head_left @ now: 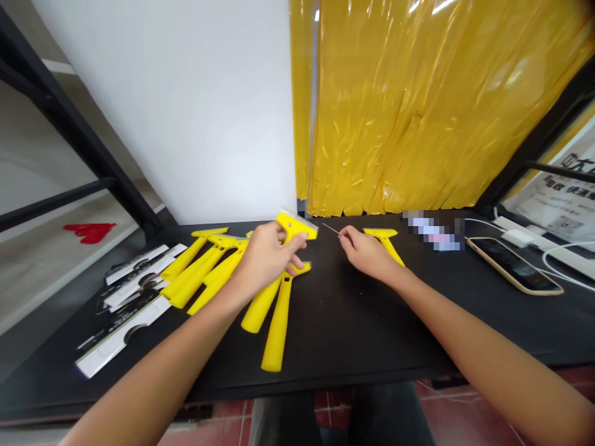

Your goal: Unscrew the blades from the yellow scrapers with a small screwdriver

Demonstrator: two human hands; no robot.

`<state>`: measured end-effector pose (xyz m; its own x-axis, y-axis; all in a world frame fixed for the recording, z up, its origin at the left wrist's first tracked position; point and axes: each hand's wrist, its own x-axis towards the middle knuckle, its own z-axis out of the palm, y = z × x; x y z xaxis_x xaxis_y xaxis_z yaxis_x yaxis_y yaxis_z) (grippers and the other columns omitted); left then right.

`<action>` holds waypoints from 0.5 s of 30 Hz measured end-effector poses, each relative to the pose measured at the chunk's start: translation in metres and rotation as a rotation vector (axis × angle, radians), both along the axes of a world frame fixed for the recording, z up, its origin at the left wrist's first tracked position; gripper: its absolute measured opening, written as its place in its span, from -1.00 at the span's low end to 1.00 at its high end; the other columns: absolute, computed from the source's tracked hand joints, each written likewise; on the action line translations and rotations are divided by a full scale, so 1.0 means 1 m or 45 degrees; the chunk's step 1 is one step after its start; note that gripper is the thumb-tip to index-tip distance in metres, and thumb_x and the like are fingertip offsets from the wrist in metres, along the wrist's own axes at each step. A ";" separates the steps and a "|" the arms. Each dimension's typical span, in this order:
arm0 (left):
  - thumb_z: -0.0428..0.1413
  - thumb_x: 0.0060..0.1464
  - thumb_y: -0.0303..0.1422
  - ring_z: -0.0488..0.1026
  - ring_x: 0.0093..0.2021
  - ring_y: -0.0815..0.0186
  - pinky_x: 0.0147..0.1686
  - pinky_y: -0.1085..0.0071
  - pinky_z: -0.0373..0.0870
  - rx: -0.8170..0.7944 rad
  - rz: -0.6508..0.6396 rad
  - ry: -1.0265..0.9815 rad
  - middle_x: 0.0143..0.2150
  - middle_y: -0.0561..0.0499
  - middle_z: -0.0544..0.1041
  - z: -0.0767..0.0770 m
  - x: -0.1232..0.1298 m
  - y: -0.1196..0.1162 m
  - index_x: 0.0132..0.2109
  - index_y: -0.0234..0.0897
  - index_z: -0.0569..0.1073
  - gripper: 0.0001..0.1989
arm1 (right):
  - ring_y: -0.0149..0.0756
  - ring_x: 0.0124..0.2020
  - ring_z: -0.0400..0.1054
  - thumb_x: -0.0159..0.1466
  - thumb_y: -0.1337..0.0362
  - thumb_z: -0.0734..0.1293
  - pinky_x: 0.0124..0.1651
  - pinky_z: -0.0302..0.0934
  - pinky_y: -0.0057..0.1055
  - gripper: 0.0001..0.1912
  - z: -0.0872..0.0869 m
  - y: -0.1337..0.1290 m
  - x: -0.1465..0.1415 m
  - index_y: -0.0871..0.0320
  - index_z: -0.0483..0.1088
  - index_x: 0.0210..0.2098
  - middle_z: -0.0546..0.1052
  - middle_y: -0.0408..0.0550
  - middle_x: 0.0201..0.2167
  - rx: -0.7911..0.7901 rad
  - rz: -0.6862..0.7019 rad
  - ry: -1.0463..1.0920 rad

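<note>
My left hand [267, 253] is closed on the head of a yellow scraper [294, 228], raised just above the black table. A thin metal rod [331, 229] sticks out from between the pinched fingers of my right hand [365, 249], its tip pointing left toward the scraper. Beneath and left of my left hand lie several more yellow scrapers [277, 328], handles toward the front edge. Another yellow scraper [392, 248] lies behind my right hand, which partly hides it.
White and black card sleeves [125, 331] are piled on the table [334, 334] at the left. At the right lie a blurred-out item [432, 230], a phone [515, 266] and a white power strip [543, 244] with cables. A white panel and yellow film stand behind.
</note>
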<state>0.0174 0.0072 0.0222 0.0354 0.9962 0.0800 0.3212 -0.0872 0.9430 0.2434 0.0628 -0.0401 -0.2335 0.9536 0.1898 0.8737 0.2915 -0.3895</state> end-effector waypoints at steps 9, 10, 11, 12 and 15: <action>0.31 0.06 -0.35 0.55 -0.50 0.23 -0.58 0.31 0.55 -0.437 -0.339 -0.111 -0.42 0.03 0.49 -0.042 0.058 0.010 -0.08 -0.34 0.38 -0.66 | 0.07 -0.04 0.49 0.36 0.30 0.17 -0.12 0.24 -0.19 -0.65 -0.006 0.009 0.011 0.17 0.39 0.09 0.57 0.25 0.00 -0.123 0.031 -0.280; 0.32 0.03 -0.38 0.56 -0.48 0.22 -0.57 0.30 0.56 -0.458 -0.323 -0.116 -0.36 0.02 0.50 -0.048 0.060 0.009 0.06 -0.32 0.33 -0.52 | 0.06 -0.03 0.48 0.35 0.29 0.19 -0.10 0.24 -0.19 -0.66 -0.006 0.011 0.014 0.17 0.41 0.07 0.58 0.23 0.00 -0.126 0.038 -0.294; 0.32 0.01 -0.41 0.57 -0.46 0.21 -0.56 0.29 0.56 -0.459 -0.293 -0.089 -0.31 0.01 0.51 -0.053 0.061 0.009 0.19 -0.29 0.24 -0.36 | 0.04 -0.03 0.48 0.35 0.28 0.21 -0.10 0.24 -0.20 -0.67 -0.005 0.013 0.017 0.16 0.43 0.05 0.59 0.20 -0.01 -0.129 0.046 -0.304; 0.32 0.00 -0.43 0.58 -0.45 0.20 -0.55 0.30 0.56 -0.447 -0.261 -0.046 -0.28 0.00 0.52 -0.056 0.061 0.008 0.30 -0.26 0.12 -0.21 | 0.03 -0.05 0.48 0.34 0.26 0.23 -0.11 0.24 -0.21 -0.68 -0.005 0.014 0.019 0.15 0.45 0.04 0.59 0.17 -0.03 -0.129 0.053 -0.309; 0.28 0.02 -0.44 0.58 -0.44 0.19 -0.51 0.32 0.52 -0.346 -0.180 0.195 -0.21 -0.05 0.54 -0.057 0.059 0.008 0.46 -0.20 -0.19 0.04 | 0.00 -0.09 0.48 0.33 0.23 0.27 -0.15 0.24 -0.24 -0.67 -0.004 0.015 0.023 0.15 0.45 0.05 0.59 0.15 -0.07 -0.108 0.062 -0.296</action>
